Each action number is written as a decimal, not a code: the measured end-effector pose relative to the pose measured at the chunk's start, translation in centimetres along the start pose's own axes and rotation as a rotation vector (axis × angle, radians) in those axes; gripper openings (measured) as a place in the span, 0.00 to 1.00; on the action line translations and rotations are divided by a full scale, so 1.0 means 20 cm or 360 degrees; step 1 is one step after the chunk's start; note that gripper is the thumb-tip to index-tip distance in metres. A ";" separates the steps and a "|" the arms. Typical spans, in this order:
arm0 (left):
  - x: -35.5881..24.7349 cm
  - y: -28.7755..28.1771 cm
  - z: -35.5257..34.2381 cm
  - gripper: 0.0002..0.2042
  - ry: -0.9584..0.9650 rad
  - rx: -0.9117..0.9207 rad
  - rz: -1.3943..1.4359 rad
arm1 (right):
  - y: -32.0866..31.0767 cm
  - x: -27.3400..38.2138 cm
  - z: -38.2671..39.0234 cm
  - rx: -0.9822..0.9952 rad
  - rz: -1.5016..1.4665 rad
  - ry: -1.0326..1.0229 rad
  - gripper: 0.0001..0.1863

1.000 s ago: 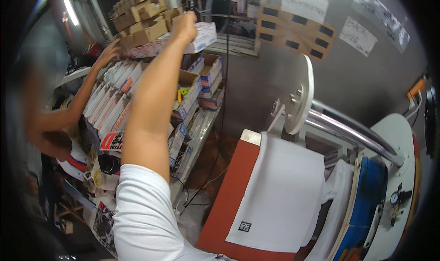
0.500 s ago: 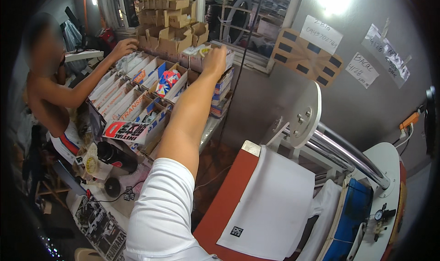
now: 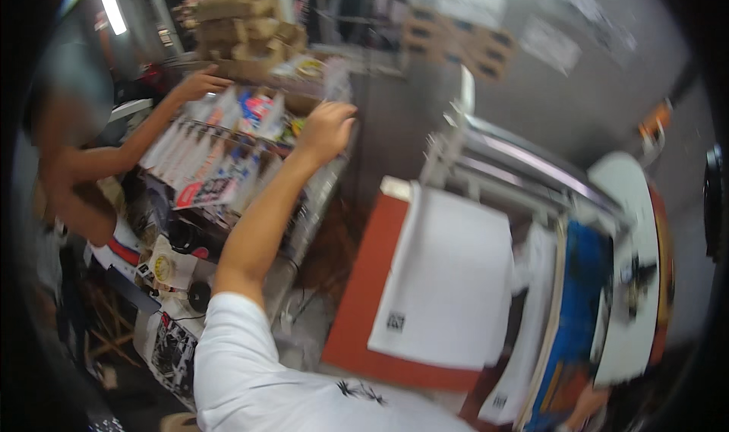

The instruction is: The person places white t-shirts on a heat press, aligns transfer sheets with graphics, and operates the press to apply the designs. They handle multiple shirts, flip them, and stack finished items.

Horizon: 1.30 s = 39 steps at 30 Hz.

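Observation:
My left arm reaches up and forward in a white sleeve. My left hand (image 3: 326,134) hangs over the right end of a row of open cartons (image 3: 282,152), its fingers curled together. Blur hides what they hold, if anything. Just beyond it is a pale, see-through patch (image 3: 336,81) beside a box with a yellow roll (image 3: 310,67). At the lower right edge, my right hand (image 3: 585,408) is by the blue panel (image 3: 583,295) of a press machine; its fingers do not show clearly. A white shirt (image 3: 448,272) with a small black label lies over the machine's red bed (image 3: 363,280).
On the left, another person's arm (image 3: 144,140) stretches over the cartons. Brown cardboard bins (image 3: 247,33) are stacked behind. Chrome bars (image 3: 524,155) and a white side plate (image 3: 630,280) belong to the press. A dark bottle (image 3: 182,238) stands at the near left.
The view has swung and blurred. My left hand has drawn back from the far boxes toward me. My right hand has come into sight at the lower right.

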State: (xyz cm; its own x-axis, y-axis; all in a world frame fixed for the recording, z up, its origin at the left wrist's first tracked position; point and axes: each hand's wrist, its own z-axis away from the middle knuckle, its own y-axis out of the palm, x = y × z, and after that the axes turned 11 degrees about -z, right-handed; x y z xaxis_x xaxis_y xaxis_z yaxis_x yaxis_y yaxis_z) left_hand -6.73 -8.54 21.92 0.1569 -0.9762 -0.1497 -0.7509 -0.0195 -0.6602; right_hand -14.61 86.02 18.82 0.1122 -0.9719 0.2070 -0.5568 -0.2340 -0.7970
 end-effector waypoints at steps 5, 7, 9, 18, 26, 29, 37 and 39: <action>-0.80 -0.36 1.03 0.05 -0.0655 0.0184 0.0447 | -0.01 0.35 -0.08 0.0114 0.0224 0.0342 0.27; -0.92 -0.37 1.49 0.06 -0.1091 0.0262 0.0568 | -0.10 0.57 -0.04 0.0185 0.0160 0.0500 0.32; -1.05 -0.41 1.65 0.06 -0.0982 0.0325 0.0432 | -0.10 0.56 0.03 0.0109 0.0008 0.0236 0.30; -1.50 -0.70 1.71 0.12 -0.0603 0.0402 0.0469 | -0.26 0.90 0.32 -0.0003 -0.0323 -0.0322 0.30; -1.50 -1.02 2.25 0.11 -0.0795 0.0460 0.0462 | -0.33 1.17 0.58 -0.0066 -0.0718 -0.0700 0.28; -1.45 -1.17 2.56 0.10 -0.0930 0.0567 0.0362 | -0.45 1.33 0.59 -0.0305 -0.0732 -0.0731 0.50; -1.51 -1.32 2.76 0.07 -0.0981 0.0799 0.0436 | -0.39 1.73 0.71 -0.0192 -0.1131 -0.0894 0.62; -1.54 -1.29 2.84 0.08 -0.1070 0.0830 0.0472 | -0.41 1.85 0.75 -0.0098 -0.1123 -0.0845 0.62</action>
State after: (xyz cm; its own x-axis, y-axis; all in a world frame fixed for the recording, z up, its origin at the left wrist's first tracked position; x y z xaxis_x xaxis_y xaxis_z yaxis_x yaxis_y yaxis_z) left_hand 44.13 34.24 1.76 0.4679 -0.5899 -0.6581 -0.4597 0.4735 -0.7513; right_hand 6.43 51.66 24.45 0.8051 -0.4887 0.3362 -0.2550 -0.7968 -0.5478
